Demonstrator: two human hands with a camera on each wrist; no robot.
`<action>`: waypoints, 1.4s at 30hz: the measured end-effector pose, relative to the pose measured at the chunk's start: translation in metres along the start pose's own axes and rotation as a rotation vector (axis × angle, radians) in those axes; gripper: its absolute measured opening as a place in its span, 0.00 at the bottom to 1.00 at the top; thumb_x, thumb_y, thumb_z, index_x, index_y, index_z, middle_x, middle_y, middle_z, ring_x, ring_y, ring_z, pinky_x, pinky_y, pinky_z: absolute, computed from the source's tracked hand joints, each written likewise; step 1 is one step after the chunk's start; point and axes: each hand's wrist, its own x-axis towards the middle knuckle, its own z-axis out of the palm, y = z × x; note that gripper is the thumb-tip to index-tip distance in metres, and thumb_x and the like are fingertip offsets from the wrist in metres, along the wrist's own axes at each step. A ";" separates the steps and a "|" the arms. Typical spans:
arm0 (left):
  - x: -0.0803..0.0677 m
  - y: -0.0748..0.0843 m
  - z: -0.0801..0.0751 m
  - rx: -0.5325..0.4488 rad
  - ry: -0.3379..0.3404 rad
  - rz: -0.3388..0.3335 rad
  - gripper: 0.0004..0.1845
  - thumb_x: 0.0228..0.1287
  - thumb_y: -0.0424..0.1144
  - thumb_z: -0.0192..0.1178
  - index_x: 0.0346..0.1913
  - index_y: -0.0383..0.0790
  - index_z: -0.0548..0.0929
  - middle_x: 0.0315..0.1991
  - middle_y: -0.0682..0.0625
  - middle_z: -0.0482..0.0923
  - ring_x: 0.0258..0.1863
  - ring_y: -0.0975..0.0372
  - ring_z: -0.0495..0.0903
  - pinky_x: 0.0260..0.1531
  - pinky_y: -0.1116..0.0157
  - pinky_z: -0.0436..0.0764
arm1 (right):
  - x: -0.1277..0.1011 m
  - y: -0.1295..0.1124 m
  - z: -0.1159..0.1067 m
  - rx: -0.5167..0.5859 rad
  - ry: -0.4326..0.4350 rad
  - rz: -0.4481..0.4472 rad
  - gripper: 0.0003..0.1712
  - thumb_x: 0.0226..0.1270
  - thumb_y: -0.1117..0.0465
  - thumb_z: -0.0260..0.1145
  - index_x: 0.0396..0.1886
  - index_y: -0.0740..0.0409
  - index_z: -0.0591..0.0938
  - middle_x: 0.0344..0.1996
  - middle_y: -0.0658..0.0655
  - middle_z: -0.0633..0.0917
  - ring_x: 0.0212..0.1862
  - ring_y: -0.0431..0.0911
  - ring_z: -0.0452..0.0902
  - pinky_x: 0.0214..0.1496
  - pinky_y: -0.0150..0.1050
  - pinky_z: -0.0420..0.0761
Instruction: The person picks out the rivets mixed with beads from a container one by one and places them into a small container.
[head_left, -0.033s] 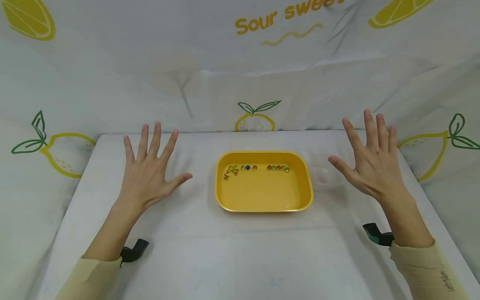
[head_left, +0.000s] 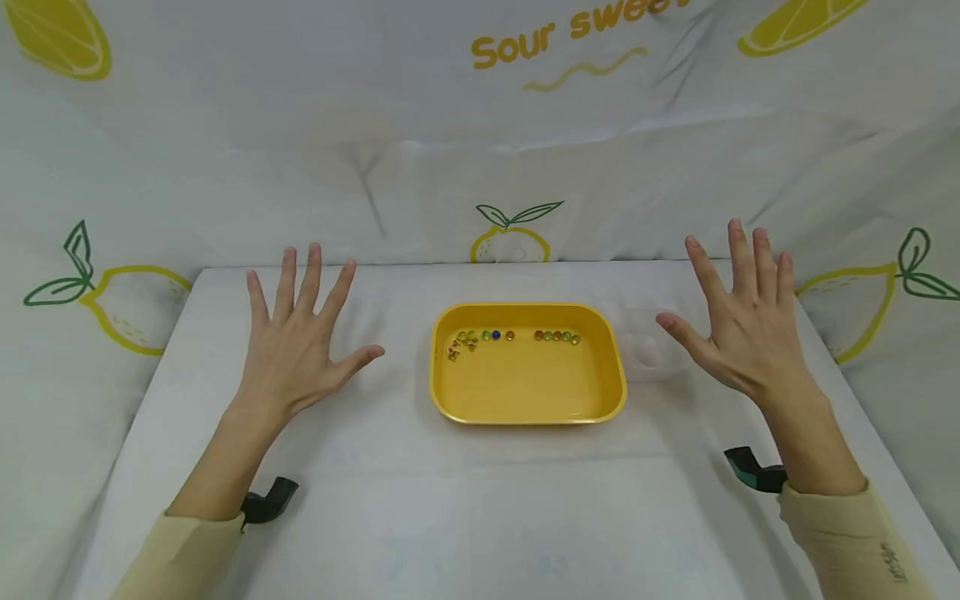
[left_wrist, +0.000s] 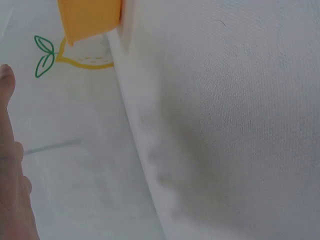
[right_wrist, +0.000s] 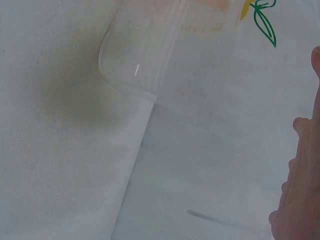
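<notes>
Head view showed us both hands palm down, one to each side of a yellow tray (head_left: 517,387) on the white surface (head_left: 465,517). The left hand (head_left: 292,350) was spread wide, thumb toward the tray, holding nothing; the right hand (head_left: 746,342) was spread just as wide and just as bare, near a clear container (head_left: 642,362) at the tray's right side. We could not tell whether container and tray touched. Inside the tray, toward its far wall, round beads lay in a broken line: yellow-green ones at the left, then a blue bead (head_left: 496,335) and an amber one, a gap, and a mixed amber and green group farther right. Small gold pieces (head_left: 453,354) sat near the left end. From both wrist views, we saw each hand apart from the tray. Since nothing was gripped, we judged that the step called for steadiness: fingers relaxed, palms clear of everything. For work on the beads, we favoured thumb and fingertip coming straight down onto one bead at a time, because round ones would probably roll if nudged. We thought a light hand on the tray's rim would keep it from sliding, and that the container, so faint against the white, deserved care, being easily knocked.
</notes>
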 end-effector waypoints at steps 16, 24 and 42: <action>0.002 0.000 0.001 0.015 0.000 0.007 0.60 0.62 0.91 0.19 0.90 0.60 0.45 0.91 0.41 0.35 0.90 0.37 0.41 0.80 0.22 0.39 | -0.006 0.001 0.000 0.032 -0.012 0.013 0.61 0.68 0.10 0.34 0.91 0.38 0.48 0.91 0.58 0.32 0.90 0.67 0.26 0.85 0.78 0.30; -0.002 0.001 0.002 -0.087 -0.012 -0.014 0.53 0.72 0.83 0.41 0.89 0.56 0.52 0.89 0.39 0.53 0.88 0.38 0.53 0.80 0.24 0.50 | 0.002 -0.001 0.004 0.102 0.005 0.026 0.59 0.72 0.15 0.45 0.89 0.46 0.57 0.90 0.65 0.41 0.89 0.72 0.35 0.84 0.80 0.34; -0.017 0.031 0.010 -0.809 -0.221 -0.238 0.27 0.74 0.42 0.70 0.70 0.38 0.79 0.58 0.40 0.86 0.51 0.54 0.88 0.54 0.53 0.91 | 0.017 -0.030 0.009 0.507 0.029 0.060 0.45 0.63 0.64 0.79 0.80 0.51 0.73 0.84 0.65 0.63 0.84 0.69 0.52 0.79 0.84 0.52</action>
